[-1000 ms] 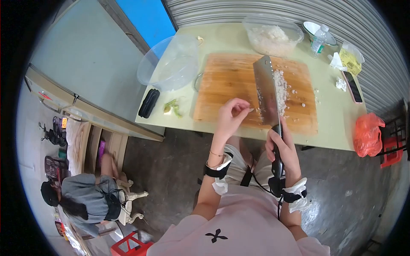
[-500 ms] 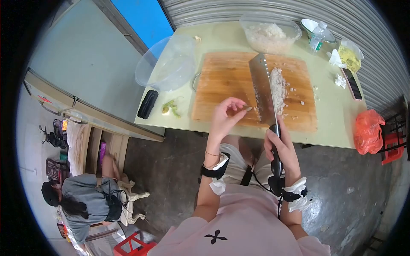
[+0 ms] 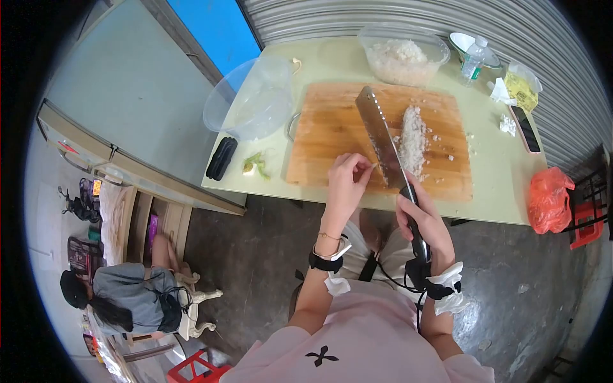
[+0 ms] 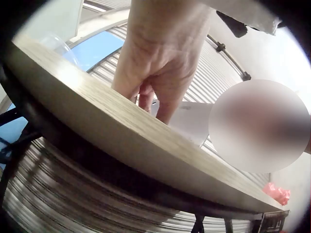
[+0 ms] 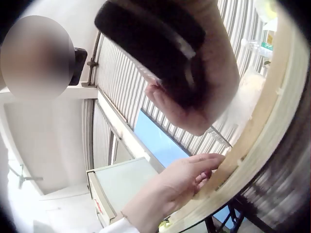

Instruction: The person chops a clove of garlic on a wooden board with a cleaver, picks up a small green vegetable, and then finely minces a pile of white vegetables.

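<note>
Cleaver [image 3: 381,140] is clamped in our right hand [image 3: 433,220], fingers around the handle [image 3: 419,242], and its blade slants over the wooden board [image 3: 329,121], just left of the chopped white heap [image 3: 414,137]. Our left hand [image 3: 345,185] has thumb and forefinger together near the blade; they seem to pinch a small pale scrap [image 3: 373,165]. We judge that the present step is picking bits off the blade. Next move calls for a steady handle and fingertips kept away from the edge.
</note>
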The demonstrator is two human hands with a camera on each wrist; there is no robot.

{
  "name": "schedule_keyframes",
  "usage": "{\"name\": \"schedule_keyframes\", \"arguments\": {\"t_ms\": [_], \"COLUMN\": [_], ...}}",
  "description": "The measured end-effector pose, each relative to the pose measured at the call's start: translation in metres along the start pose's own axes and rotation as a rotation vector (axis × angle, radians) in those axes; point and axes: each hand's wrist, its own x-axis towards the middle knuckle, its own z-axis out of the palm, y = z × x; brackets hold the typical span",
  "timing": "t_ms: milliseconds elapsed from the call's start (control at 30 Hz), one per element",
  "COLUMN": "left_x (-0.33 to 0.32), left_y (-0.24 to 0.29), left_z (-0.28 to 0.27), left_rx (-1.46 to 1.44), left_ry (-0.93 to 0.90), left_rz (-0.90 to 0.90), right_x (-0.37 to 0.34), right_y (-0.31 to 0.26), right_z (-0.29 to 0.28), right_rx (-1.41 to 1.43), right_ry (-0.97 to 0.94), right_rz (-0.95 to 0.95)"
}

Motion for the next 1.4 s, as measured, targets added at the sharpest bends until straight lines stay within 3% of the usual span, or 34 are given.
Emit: {"name": "schedule_keyframes", "arguments": {"t_ms": [100,333,600,800,1400], "left_x": [0.000,-0.001,0.000,0.000,-0.002], "left_y": [0.000,0.004,-0.001,-0.004,0.000], "left_z": [-0.001,-0.003,-0.002,-0.008,-0.004], "left_rx": [-0.040,-0.104,-0.027,-0.089,-0.074], "left_ry": [-0.051,-0.031,-0.041,-0.072,-0.030], "left_rz": [-0.077,-0.110,-0.026,-0.033,-0.035], "right_x": [0.003,0.011,0.024,0.018,0.014], "right_y": [-0.002,-0.018,-0.027,-0.005,-0.017], "right_z": [0.001,0.008,0.006,0.006,-0.010], "right_rx": [-0.091,-0.169,-0.020,0.014,0.082], "right_ry": [-0.057,-0.119,-0.060,-0.064,-0.119], "right_rz": [-0.064,-0.008,0.120,0.004,0.122]}}
